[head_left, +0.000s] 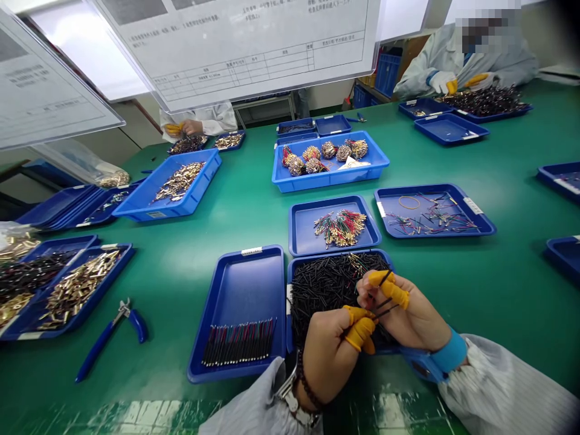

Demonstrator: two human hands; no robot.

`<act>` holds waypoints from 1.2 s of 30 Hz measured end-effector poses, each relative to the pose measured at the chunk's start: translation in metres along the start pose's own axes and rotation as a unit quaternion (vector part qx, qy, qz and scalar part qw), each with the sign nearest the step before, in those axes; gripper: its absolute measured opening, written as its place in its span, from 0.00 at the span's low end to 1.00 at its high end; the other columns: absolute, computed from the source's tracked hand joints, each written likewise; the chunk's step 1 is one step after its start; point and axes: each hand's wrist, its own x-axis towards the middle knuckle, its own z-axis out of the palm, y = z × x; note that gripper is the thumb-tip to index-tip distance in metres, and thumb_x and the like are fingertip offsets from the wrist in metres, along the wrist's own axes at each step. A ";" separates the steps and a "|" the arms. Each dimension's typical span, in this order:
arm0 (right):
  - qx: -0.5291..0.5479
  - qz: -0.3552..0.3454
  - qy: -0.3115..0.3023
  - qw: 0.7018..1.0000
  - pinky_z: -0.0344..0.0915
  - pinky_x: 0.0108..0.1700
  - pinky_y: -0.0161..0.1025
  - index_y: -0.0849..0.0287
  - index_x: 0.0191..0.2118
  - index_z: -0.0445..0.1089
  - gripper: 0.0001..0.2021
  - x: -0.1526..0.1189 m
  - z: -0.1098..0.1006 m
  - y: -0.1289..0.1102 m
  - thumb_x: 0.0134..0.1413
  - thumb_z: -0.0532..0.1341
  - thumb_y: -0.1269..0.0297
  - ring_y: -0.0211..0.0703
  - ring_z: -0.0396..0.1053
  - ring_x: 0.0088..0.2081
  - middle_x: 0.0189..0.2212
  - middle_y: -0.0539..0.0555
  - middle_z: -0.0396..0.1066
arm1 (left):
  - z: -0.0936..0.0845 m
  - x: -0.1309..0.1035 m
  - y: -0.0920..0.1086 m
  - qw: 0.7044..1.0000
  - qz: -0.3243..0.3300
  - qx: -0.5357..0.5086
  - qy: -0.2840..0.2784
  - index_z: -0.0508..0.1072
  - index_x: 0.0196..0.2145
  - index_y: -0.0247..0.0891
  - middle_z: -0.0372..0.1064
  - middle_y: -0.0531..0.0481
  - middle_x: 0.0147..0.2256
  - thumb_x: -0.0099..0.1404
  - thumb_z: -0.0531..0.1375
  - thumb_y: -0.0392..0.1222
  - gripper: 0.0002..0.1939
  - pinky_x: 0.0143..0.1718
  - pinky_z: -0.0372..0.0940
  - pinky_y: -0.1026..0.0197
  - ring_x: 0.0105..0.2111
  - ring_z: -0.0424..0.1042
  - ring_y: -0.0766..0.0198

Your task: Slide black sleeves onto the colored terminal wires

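My left hand [333, 341], with yellow finger cots, is closed in a pinch on thin black tubes [387, 310] that stick out to its right. Close beside it my right hand [419, 311], also in finger cots, pinches a short black tube [385, 278]. What else lies between the fingertips is hidden. Both hands are above a blue tray heaped with black tubes [321, 290]. To the left, a blue tray [244, 278] holds a neat row of black-sleeved wires [238, 343]. Behind is a tray with red and green wires with gold ends [342, 228].
Cutters [113, 332] with blue handles lie at left, near trays of brass parts [79, 290]. A tray of loose wires [435, 214] is at right. A blue bin [330, 179] holds wire bundles. Paper sheets [254, 48] hang overhead. Two co-workers sit across the green table.
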 end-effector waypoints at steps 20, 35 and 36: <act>-0.136 0.023 -0.083 0.987 0.63 0.40 0.43 0.57 0.37 0.75 0.11 -0.004 -0.001 -0.004 0.52 0.60 0.57 0.46 0.66 0.35 0.34 0.56 0.71 | -0.002 -0.001 0.002 1.000 0.023 -0.017 0.007 0.73 0.22 0.34 0.71 0.50 0.20 0.66 0.52 0.42 0.18 0.25 0.60 0.68 0.22 0.68 0.68; -0.256 -0.115 -0.007 0.960 0.59 0.29 0.34 0.57 0.28 0.67 0.07 -0.008 0.005 -0.005 0.49 0.64 0.62 0.38 0.59 0.27 0.25 0.50 0.62 | 0.003 -0.004 -0.011 0.936 0.138 0.275 0.170 0.65 0.15 0.37 0.65 0.50 0.14 0.67 0.49 0.49 0.25 0.21 0.54 0.65 0.17 0.64 0.67; -0.251 -0.114 -0.003 0.961 0.59 0.29 0.35 0.57 0.28 0.67 0.07 -0.009 0.005 -0.002 0.49 0.64 0.61 0.39 0.59 0.28 0.25 0.50 0.61 | 0.003 -0.004 -0.011 0.933 0.142 0.282 0.173 0.65 0.15 0.37 0.64 0.50 0.14 0.67 0.48 0.49 0.26 0.21 0.54 0.65 0.17 0.64 0.67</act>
